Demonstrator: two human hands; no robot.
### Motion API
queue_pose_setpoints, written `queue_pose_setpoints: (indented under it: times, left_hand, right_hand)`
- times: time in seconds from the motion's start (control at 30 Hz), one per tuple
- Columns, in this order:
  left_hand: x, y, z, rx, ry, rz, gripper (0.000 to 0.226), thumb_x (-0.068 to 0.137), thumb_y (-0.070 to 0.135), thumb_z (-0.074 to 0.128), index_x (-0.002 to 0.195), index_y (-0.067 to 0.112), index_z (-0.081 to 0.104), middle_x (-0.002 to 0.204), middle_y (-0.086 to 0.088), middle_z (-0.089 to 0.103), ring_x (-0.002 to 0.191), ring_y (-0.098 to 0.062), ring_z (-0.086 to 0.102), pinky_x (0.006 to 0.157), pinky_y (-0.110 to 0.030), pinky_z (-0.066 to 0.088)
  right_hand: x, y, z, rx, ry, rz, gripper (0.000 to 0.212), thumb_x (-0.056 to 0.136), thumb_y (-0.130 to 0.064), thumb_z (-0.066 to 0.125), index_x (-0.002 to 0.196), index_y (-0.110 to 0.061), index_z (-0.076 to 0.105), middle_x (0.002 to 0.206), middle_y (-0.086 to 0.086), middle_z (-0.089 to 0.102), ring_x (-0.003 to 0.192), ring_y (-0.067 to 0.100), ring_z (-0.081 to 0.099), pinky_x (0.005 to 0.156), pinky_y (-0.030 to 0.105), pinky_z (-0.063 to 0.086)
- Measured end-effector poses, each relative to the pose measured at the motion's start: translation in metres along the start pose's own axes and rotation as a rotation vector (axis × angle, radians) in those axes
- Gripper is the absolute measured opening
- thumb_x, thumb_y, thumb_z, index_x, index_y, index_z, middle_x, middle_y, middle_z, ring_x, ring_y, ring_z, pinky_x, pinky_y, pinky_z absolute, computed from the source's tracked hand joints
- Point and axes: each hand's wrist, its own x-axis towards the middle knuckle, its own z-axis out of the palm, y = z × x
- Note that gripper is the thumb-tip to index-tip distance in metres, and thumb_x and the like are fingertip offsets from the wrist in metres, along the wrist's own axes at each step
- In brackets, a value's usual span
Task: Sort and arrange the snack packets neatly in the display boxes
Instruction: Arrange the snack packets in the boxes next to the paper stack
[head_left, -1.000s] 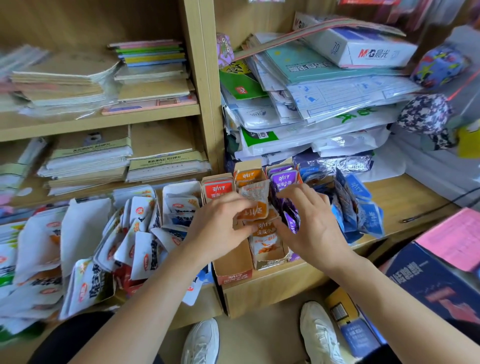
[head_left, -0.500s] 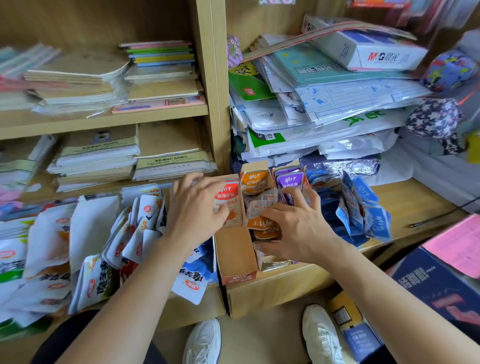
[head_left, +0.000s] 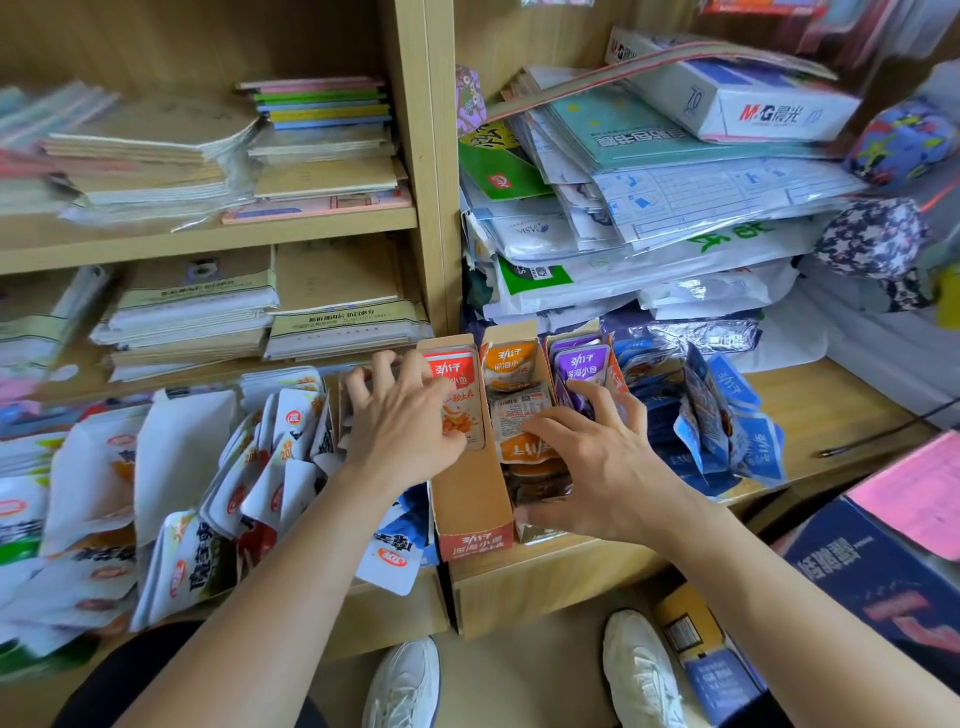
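Note:
Three narrow cardboard display boxes stand side by side on the low shelf. The red display box (head_left: 470, 540) holds red packets (head_left: 452, 374), the middle one orange packets (head_left: 511, 364), the right one purple packets (head_left: 582, 364). My left hand (head_left: 400, 421) straddles the red box's left wall, fingers outside it and thumb on a red packet. My right hand (head_left: 587, 457) is curled over the orange row. Its thumb is at the row's front, its index finger is on an orange packet, and the other fingers touch the purple packets.
Loose white packets (head_left: 176, 467) are heaped on the shelf to the left, and blue packets (head_left: 727, 415) are piled to the right of the boxes. Stacked notebooks (head_left: 192, 306) and plastic-wrapped paper (head_left: 649, 208) fill the shelves behind. A dark box (head_left: 872, 582) stands at lower right.
A second ago both hands held orange and purple packets over the boxes. Since then my left hand went to the red box, and my right hand lowered onto the orange row and slid toward its front.

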Motion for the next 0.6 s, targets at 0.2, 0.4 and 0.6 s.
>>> queue_pose_setpoints:
  times: [0.2,0.4,0.6]
  left_hand:
    - [-0.001,-0.004,-0.005,-0.138,0.334,-0.019,0.036,0.076,0.038,0.077,0.109,0.026,0.070,0.121,0.002,0.054,0.119,-0.027,0.042,0.091,-0.045,0.035]
    - [0.012,-0.012,-0.008,-0.212,0.184,-0.078,0.061,0.081,0.044,0.074,0.138,0.039,0.053,0.149,0.002,0.046,0.135,-0.027,0.037,0.104,-0.047,0.030]
    - [0.013,-0.015,-0.016,-0.481,0.214,-0.089,0.041,0.076,0.036,0.080,0.113,0.040,0.065,0.097,0.019,0.064,0.092,-0.014,0.062,0.089,-0.047,0.049]
  right_hand:
    - [-0.002,0.001,0.000,0.014,0.019,-0.014,0.095,0.067,-0.093,0.049,0.140,-0.033,0.046,0.144,-0.014,0.049,0.146,0.026,0.017,0.113,0.059,0.008]
    - [-0.007,0.004,0.003,0.049,0.046,-0.017,0.098,0.066,-0.096,0.046,0.143,-0.035,0.043,0.148,-0.016,0.043,0.148,0.025,0.014,0.113,0.057,0.007]
    - [-0.006,-0.007,-0.005,0.091,0.082,0.009,0.090,0.076,-0.093,0.038,0.141,-0.031,0.048,0.146,-0.018,0.045,0.144,0.019,0.021,0.114,0.057,0.017]
